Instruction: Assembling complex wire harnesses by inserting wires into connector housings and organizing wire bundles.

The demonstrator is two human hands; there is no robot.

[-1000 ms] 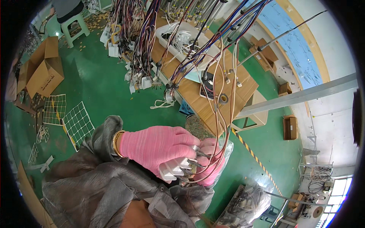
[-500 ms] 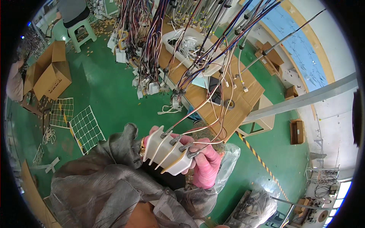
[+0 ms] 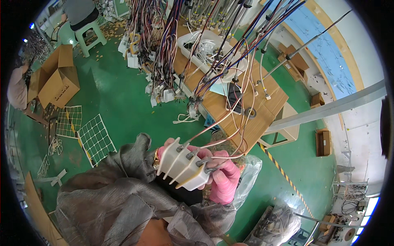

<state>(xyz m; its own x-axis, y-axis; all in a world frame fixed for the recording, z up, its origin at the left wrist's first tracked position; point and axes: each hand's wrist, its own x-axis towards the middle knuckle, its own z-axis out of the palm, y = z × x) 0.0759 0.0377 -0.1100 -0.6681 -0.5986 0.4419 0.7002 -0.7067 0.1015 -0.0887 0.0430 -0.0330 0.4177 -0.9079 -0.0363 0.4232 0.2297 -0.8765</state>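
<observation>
Green floor (image 3: 119,98) spreads around a wooden table (image 3: 266,117), where a phone (image 3: 235,96) and a roll of tape (image 3: 250,113) lie below a white tub (image 3: 189,56) of cords. Close to the person's lap, well apart from the hanging wire bundles (image 3: 162,53), a row of white plastic blocks (image 3: 184,164) is held up in two pink-gloved hands. From where I stand, the left hand (image 3: 165,146) cradles the row from behind, while the thumb and fingers of the right hand (image 3: 225,180) close on its right end, beside a grey wire end. Pale and brown wires (image 3: 223,141) lead from the blocks up over the table. I judge this to be a steadying or lining-up step; moving on calls for keeping the blocks together and the wires slack. Most left fingers are hidden behind the blocks, and I cannot make out what the right fingertips press.
</observation>
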